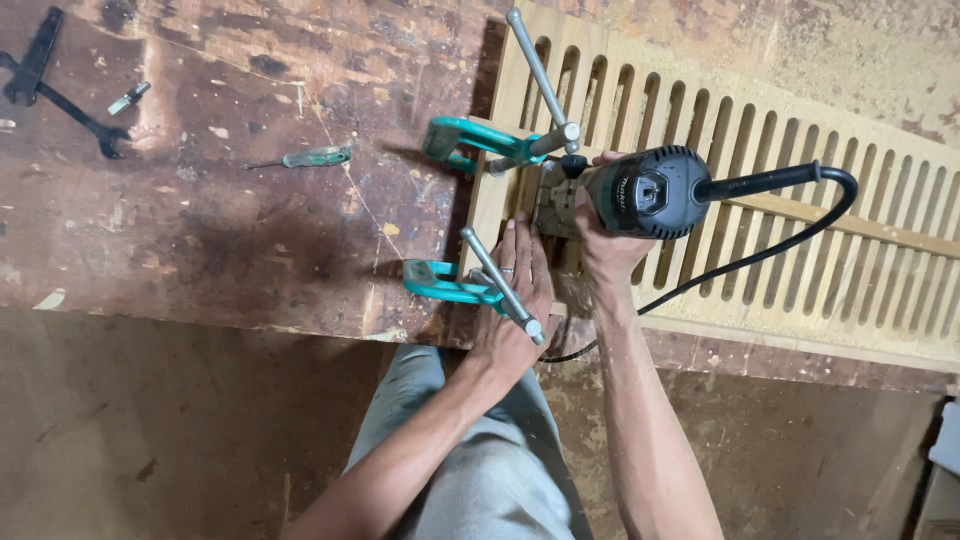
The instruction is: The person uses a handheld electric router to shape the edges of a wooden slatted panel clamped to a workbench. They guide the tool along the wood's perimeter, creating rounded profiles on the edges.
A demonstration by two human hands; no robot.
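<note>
Right hand (600, 245) wrapped tight round the body of the black trim router (640, 192), fingers curled over its far side; router stands upright on the slatted wood panel (800, 200), near the panel's left end, base touching the wood; black power cord (790, 215) leaves the router's right side, loops over the slats and drops back off the panel's near edge. Left hand (515, 300) lies flat, fingers pressed together and stretched out, palm down on the panel just left of the router base; not pinching anything; ring visible on 1 finger.

2 teal clamps grip the panel's left end to the surface (250, 200): far clamp (480, 140) just beyond the router, its steel screw bar angled up over the slats; near clamp (450, 285) just beside the left hand, its steel bar crossing over the fingers.

Further left of the panel on the stained surface: green-handled screwdriver (315, 157), well apart; black spanner (75, 110) and a small metal bit (130, 97) near the far-left corner. Person's grey trousers (470, 460) below the panel's near edge.
</note>
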